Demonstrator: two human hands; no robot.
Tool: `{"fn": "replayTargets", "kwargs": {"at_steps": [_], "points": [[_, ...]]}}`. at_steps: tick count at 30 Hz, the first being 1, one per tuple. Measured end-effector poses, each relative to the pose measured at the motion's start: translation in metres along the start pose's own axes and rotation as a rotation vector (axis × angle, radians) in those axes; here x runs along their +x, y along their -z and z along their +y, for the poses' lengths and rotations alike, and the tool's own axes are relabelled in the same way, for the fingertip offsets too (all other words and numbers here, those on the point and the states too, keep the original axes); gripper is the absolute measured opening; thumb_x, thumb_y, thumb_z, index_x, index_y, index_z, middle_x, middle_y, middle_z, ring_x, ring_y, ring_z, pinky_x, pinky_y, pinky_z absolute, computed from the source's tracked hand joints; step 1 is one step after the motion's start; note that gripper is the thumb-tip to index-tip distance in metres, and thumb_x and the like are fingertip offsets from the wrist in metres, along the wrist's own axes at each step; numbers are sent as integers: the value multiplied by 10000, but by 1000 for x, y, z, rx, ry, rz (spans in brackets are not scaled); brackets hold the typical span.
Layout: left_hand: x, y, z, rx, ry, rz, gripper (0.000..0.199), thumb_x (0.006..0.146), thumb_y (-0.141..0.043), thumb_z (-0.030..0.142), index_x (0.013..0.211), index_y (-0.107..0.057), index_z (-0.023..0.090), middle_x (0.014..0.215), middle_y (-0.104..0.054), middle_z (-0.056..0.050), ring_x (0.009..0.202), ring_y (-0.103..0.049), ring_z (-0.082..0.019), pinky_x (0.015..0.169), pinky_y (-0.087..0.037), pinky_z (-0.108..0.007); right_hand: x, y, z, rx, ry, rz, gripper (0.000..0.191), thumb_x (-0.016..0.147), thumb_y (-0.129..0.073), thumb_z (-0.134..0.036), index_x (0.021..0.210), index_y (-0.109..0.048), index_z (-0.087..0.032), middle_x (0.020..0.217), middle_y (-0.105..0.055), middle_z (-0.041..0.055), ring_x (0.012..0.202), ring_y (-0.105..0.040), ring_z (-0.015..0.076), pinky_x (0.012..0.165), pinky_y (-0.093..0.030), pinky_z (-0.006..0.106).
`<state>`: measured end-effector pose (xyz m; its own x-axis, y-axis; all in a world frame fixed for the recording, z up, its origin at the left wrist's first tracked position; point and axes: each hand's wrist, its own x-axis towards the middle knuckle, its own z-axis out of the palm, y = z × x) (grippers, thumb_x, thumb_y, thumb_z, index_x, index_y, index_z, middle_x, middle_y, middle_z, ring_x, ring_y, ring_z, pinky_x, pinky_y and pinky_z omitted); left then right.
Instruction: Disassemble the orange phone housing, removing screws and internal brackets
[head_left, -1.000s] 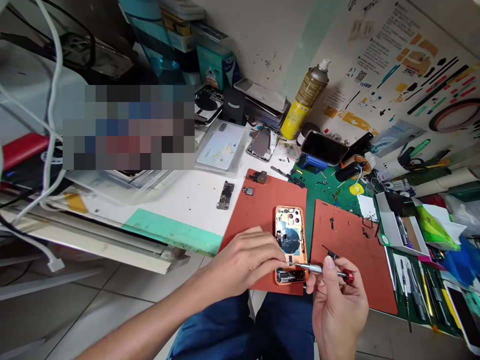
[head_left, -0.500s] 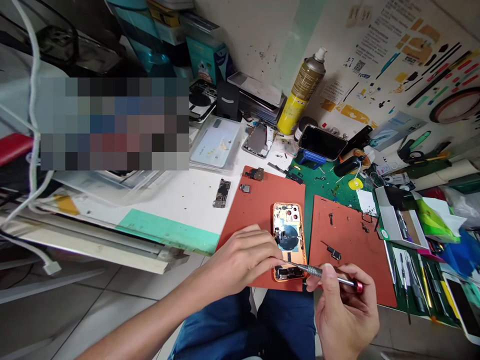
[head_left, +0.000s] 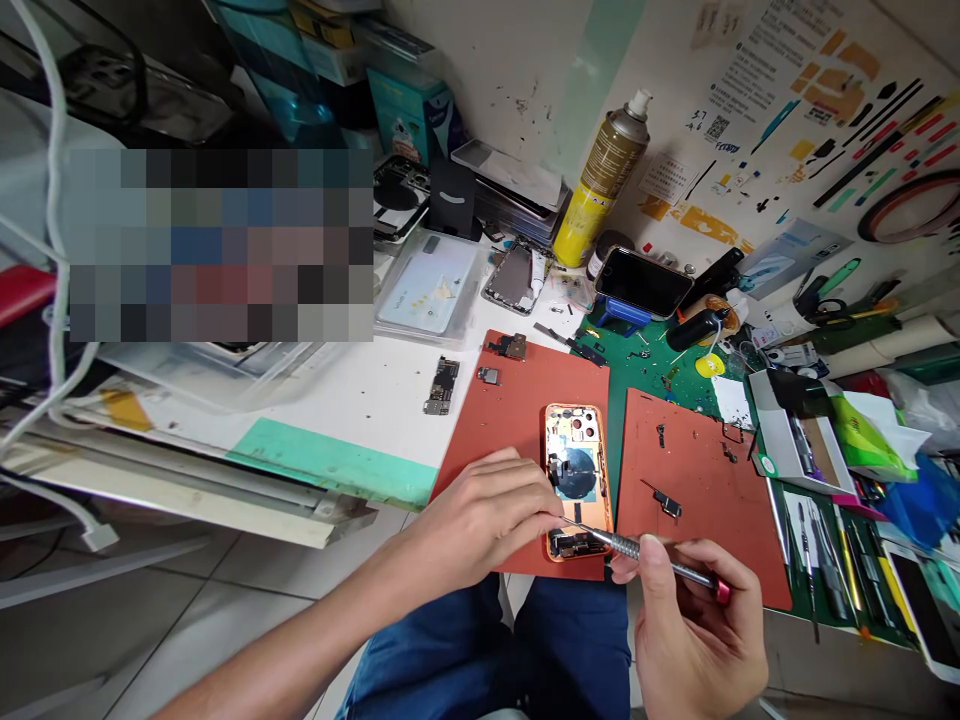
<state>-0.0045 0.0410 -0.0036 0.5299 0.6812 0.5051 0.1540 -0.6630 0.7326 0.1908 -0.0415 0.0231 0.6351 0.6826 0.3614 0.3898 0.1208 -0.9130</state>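
An opened phone housing (head_left: 580, 520) with an orange frame lies on a red-brown mat. Parts sit along its lower end and a dark round coil shows in its middle. My right hand (head_left: 697, 625) grips a slim screwdriver (head_left: 626, 546) with a grey knurled barrel and a red end cap. Its thin shaft slants left across the lower part of the housing. At the shaft's tip, my left hand (head_left: 499, 510) has thumb and fingers closed together by the housing's left edge. Whatever is between these fingertips is too small or hidden to make out.
On the right mat (head_left: 705, 560) lies a small black phone part (head_left: 667, 503). A logic board (head_left: 442, 385) rests on the white tabletop. Further back stand a spray can (head_left: 604, 175) and a propped phone (head_left: 643, 283). Several tools (head_left: 825, 565) line the right side.
My right hand and the screwdriver's capped end have shifted slightly right and down, tilting the shaft a little more. The left hand stays nearly still, and the whole view has moved slightly.
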Motion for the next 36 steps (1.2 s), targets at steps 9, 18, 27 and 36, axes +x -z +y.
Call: {"fn": "replayTargets", "kwargs": {"at_steps": [9, 18, 27, 36], "points": [[1, 0, 1, 5, -1, 9, 54, 1075, -653, 175, 1052, -701, 168, 937, -713, -6, 838, -647, -140, 805, -466, -322, -1, -6, -7, -20, 66, 57, 349, 768, -992, -319, 906, -691, -209, 669, -772, -32, 491, -748, 167, 455, -574, 197], [1, -1, 2, 1, 15, 15, 53, 1070, -667, 196, 1065, -715, 175, 944, -727, -9, 837, -657, -146, 813, -475, -331, 2, -4, -5, -11, 27, 14, 404, 746, -1007, -364, 930, -685, -206, 655, -777, -42, 478, -747, 155, 518, -615, 170], [-1, 2, 2, 27, 28, -6, 136, 1031, -740, 279, 1121, -708, 182, 966, -727, -13, 848, -643, -157, 825, -478, -331, 18, 14, 4, -36, 225, -13, 313, 810, -935, -155, 1022, -707, -173, 734, -789, -27, 496, -741, 153, 490, -631, 215], [3, 4, 3, 183, -143, -184, 279, 1068, -679, 322, 1320, -688, 203, 1186, -806, -47, 1112, -627, -249, 941, -476, -383, 70, 70, -7, -482, 682, -480, 323, 860, -897, -131, 1120, -715, -186, 872, -837, 5, 558, -762, 122, 501, -612, 172]]}}
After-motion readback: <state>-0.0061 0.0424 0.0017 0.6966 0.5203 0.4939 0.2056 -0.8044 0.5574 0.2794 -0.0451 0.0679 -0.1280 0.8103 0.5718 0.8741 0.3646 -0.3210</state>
